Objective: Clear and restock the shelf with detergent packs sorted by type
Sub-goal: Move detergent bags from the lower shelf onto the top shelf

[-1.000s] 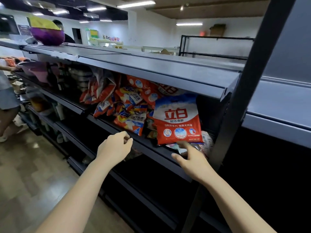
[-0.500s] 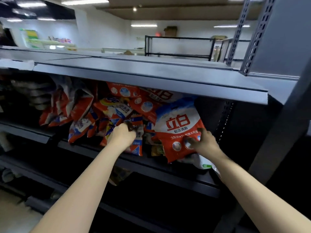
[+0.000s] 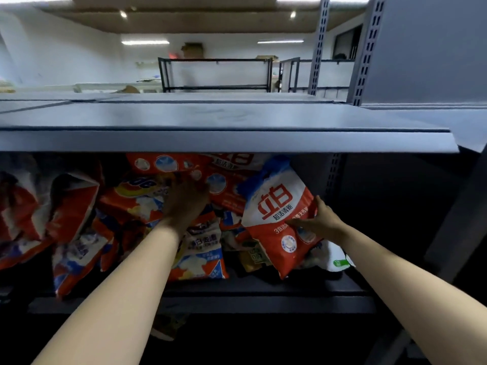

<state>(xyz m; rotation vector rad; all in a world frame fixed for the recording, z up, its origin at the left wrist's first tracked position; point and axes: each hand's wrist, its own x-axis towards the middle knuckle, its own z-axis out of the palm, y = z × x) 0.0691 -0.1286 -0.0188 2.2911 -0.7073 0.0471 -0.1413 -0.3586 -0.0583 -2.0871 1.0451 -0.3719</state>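
So the big red and white detergent pack (image 3: 276, 219) stands tilted at the right end of the shelf (image 3: 263, 291), around 4 o'clock from the middle of the view, its top leaning left against the other packs. The right hand (image 3: 320, 222) has it by the right edge, thumb across the printed front and fingers wrapped around behind, so a proper hold on it. At about 9 o'clock from that pack, the left hand (image 3: 185, 201) is reaching deep into the jumbled pile of packs (image 3: 147, 204); it's in shadow and a bit blurred, so whether it has actually got hold of anything can't be told. Just below that wrist, a blue and white pack (image 3: 203, 248) sits at the front of the heap. Further out toward 9 o'clock, more red packs (image 3: 71, 206) lean against each other. A white bag with a green mark (image 3: 338, 259) peeks out at 5 o'clock, behind the held pack. Above everything runs the grey upper shelf (image 3: 224, 122).
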